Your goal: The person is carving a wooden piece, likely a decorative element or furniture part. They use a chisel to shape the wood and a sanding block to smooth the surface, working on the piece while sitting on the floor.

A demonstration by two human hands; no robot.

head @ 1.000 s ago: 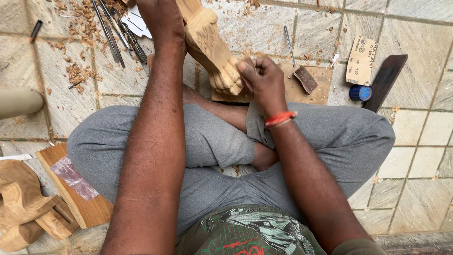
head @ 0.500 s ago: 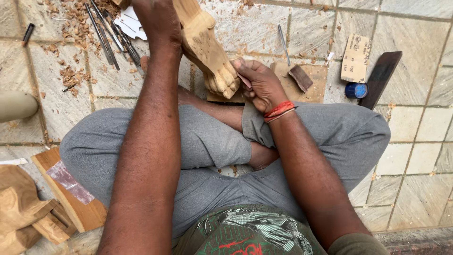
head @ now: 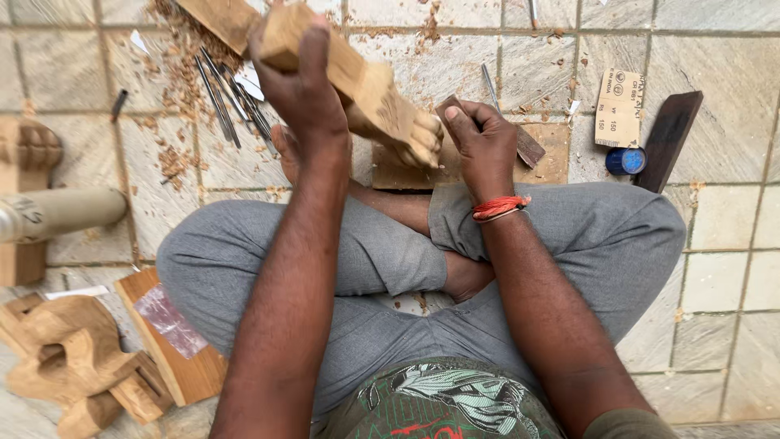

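A: Left to right. Carved wood pieces (head: 69, 366) on the floor at 8 o'clock, a pale cylinder (head: 61, 213) at 9 o'clock. Neither is near the hands.

B: Left hand?

A: Left hand (head: 305, 89) is clenched round the upper end of the carved wooden leg (head: 370, 89), at 12 o'clock. The leg tilts down to the right, and its paw-shaped foot rests on a flat wooden board (head: 471, 167) in front of the crossed legs.

B: Right hand?

A: Right hand (head: 483, 142) is at 1 o'clock, just beside the paw, closed on a small dark strip, probably sandpaper or a tool. Cannot tell which; fingers cover it.

B: Risks?

A: Three, as I judge it.
1. The leg is held at one end only. Push hard at the paw and it can pivot or skid off the board.
2. If that strip is a blade, a slip drives it toward the left wrist or the bare foot (head: 467, 276) below.
3. Loose chisels (head: 236, 106) lie at 11 o'clock among the shavings (head: 175, 89), close to the left forearm. A dropped elbow catches them.

B: Far right?

A: Sandpaper sheet (head: 619, 110), blue cap (head: 626, 160), dark wooden block (head: 668, 138) at 2 o'clock. Well apart, no hazard.
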